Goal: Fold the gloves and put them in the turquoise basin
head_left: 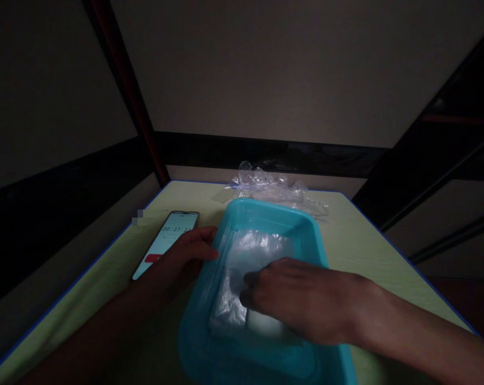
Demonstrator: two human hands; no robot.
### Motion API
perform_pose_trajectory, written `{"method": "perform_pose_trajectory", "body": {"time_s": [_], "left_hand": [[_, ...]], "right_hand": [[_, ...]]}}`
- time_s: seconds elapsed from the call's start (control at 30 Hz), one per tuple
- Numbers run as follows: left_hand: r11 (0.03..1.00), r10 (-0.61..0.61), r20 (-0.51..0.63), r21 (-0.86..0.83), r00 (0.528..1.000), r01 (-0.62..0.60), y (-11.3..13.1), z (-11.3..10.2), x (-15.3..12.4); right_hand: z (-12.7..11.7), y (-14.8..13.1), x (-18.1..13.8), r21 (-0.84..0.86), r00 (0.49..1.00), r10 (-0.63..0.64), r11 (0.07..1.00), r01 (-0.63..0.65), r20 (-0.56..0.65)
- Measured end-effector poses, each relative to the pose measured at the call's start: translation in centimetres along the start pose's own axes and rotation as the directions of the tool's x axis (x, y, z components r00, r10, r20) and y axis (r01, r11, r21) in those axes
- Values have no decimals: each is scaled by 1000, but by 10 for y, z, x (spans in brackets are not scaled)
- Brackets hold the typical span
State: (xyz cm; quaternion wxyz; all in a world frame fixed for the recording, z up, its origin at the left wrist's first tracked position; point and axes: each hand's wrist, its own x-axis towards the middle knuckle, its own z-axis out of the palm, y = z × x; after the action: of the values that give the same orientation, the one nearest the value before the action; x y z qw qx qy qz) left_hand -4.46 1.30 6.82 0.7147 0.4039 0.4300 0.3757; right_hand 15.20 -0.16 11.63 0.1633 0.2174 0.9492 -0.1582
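A turquoise plastic basin [322,240] stands on the table, tilted slightly in my view. My left hand [189,251] grips the basin's left rim, its fingers bent against the outer wall. Inside the basin lie flat packets in clear plastic [229,305], shiny and overlapping. Over them, my right hand [293,294] reaches in from the right with curled fingers pressed together. A pale, whitish item [261,323] shows just below that hand, partly covered by it. What the right fingertips pinch is hidden and dim.
Left of the basin lies a phone [177,227] with a running timer on its screen. Crumpled clear plastic bags [266,187] are heaped behind the basin. The pale table [370,256] has a blue edge and stands against a dark-trimmed panel wall [258,69].
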Motion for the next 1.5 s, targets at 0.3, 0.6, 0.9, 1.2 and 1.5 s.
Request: {"method": "perform_pose_trajectory", "body": {"time_s": [0.3,0.6,0.9,1.2,1.5], "left_hand": [[1000,-26,22,12,999,26,0,-1,0],[998,-51,3,34,999,51,0,-2,2],[999,-37,-16,15,999,37,-2,-2,6],[999,-33,3,13,999,33,-3,-5,10],[999,-25,4,22,1000,25,-3,-5,8]], "right_hand": [[-4,2,7,46,987,97,994,-104,132],[40,4,17,154,988,145,979,-136,-51],[27,-1,34,202,984,176,963,-177,25],[-6,2,9,105,970,192,972,-208,150],[-14,25,-26,193,981,147,974,-120,-129]]}}
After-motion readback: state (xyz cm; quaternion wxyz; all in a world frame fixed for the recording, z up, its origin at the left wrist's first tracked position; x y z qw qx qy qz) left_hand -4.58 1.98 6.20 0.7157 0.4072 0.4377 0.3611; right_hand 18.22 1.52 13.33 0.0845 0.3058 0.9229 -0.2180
